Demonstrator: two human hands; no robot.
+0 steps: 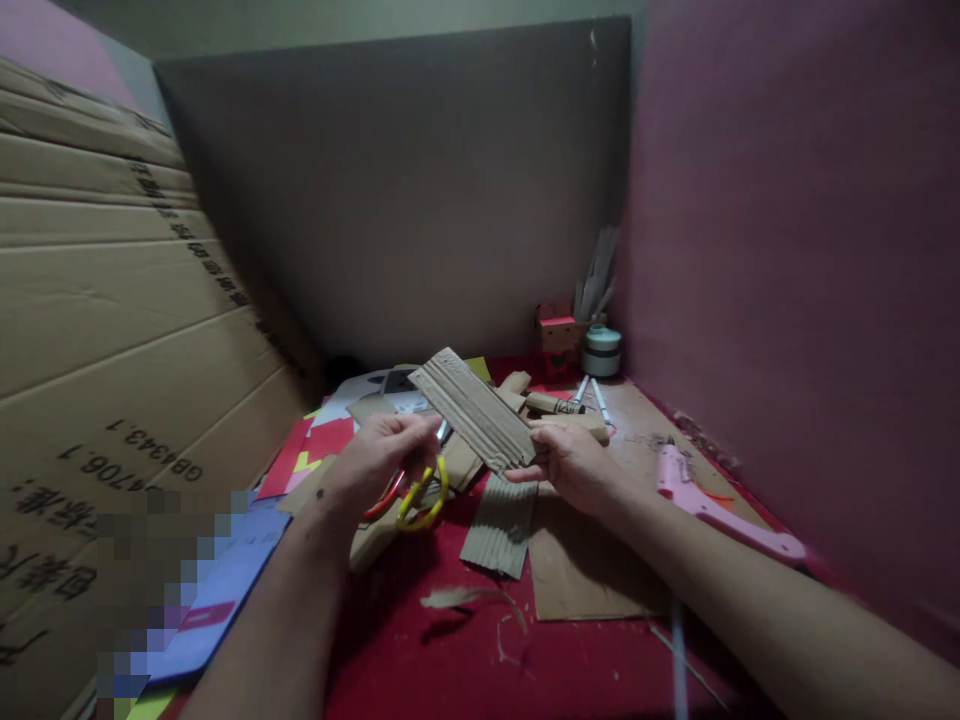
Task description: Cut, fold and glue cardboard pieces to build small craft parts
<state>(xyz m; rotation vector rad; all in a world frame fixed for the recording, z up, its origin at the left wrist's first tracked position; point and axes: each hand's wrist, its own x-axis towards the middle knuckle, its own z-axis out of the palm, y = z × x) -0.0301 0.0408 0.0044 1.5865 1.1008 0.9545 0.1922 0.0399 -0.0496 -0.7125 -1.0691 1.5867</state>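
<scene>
The tan rectangular piece of corrugated cardboard [474, 410], ridges bare on its upward face, is held tilted above the red surface [405, 670]. The right hand [577, 465], at four o'clock of it, is clamped on its near end. The left hand [401, 445], at eight o'clock and apart from the right, has its thumb and forefinger close together; whether it grips anything I cannot tell.

As far as it shows, the ridges of the held piece lie exposed along its length, and it is joined to nothing. A grey-brown ribbed cardboard offcut [499, 525] lies loose at six o'clock, with a pale curled paper scrap [454, 597] beyond it. Brown rolled cardboard tubes [556, 403] at three o'clock look already formed, while the flat brown cardboard sheet [585, 590] at five o'clock remains unrolled.

The yellow-and-red-handled scissors [422, 500] at seven o'clock are partly hidden by the left hand. The underside of the held piece is out of sight, pixelation covers part of the lower-left corner, and the heap at eleven o'clock is too dim to sort out
</scene>
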